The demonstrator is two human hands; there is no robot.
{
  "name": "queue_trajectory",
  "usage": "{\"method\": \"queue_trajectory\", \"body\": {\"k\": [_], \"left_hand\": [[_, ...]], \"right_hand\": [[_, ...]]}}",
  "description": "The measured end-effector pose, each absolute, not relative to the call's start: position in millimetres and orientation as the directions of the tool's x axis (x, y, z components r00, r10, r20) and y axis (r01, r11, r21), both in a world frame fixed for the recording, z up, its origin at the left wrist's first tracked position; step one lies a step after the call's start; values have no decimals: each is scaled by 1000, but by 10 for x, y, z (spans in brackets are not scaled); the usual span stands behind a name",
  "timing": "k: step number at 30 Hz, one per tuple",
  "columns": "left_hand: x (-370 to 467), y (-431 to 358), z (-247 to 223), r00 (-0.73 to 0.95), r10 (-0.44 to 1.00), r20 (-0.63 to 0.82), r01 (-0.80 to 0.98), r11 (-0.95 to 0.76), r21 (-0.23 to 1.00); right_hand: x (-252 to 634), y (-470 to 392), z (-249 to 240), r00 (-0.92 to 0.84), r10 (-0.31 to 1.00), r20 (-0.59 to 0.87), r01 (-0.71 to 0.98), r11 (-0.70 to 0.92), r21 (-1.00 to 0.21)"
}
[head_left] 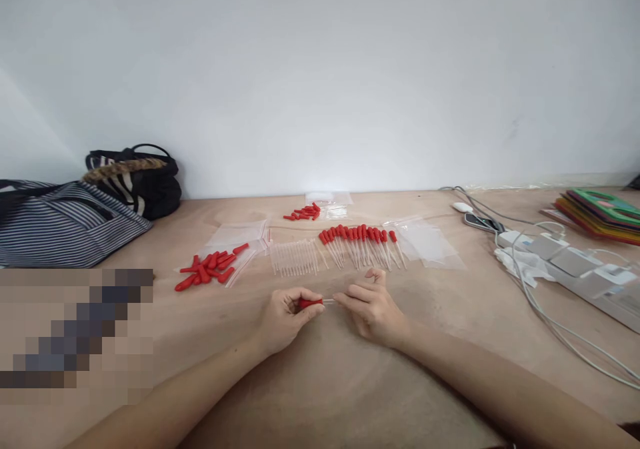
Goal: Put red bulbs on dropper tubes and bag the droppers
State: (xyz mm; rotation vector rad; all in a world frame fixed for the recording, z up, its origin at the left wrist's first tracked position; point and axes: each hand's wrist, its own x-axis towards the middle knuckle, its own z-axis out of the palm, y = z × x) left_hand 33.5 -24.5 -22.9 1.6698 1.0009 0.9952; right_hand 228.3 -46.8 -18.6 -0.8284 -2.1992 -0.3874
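My left hand (286, 317) pinches a red rubber bulb (311, 303) above the table. From the bulb's right end a thin clear tube (329, 301) runs to the fingertips of my right hand (373, 309), which are closed on it. Behind my hands, clear tubes (294, 258) lie side by side. Right of them is a row of droppers with red bulbs (357, 233). A pile of loose red bulbs (204, 270) rests at the left, partly on a clear plastic bag (245, 262).
Smaller red bulbs (305, 213) and thin tubes (336, 211) lie farther back. Plastic sheets (430, 243) are right of the droppers. Power strips (575, 269) with cables and stacked coloured sheets (600, 212) stand at the right, bags (70, 222) at the left.
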Motion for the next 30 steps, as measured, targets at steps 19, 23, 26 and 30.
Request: {"method": "queue_trajectory", "body": {"k": [19, 23, 26, 30], "left_hand": [[231, -124, -124, 361, 909, 207, 363, -342, 867], [-12, 63, 2, 256, 906, 338, 743, -408, 531], [-303, 254, 60, 196, 896, 399, 928, -301, 220], [-631, 429, 109, 61, 915, 398, 996, -80, 30]], "right_hand": [[2340, -409, -117, -442, 732, 518, 773, 604, -194], [2378, -211, -93, -164, 868, 468, 863, 356, -359], [2328, -1, -53, 7, 912, 409, 902, 171, -396], [2193, 229, -37, 81, 943, 323, 945, 30, -325]]}}
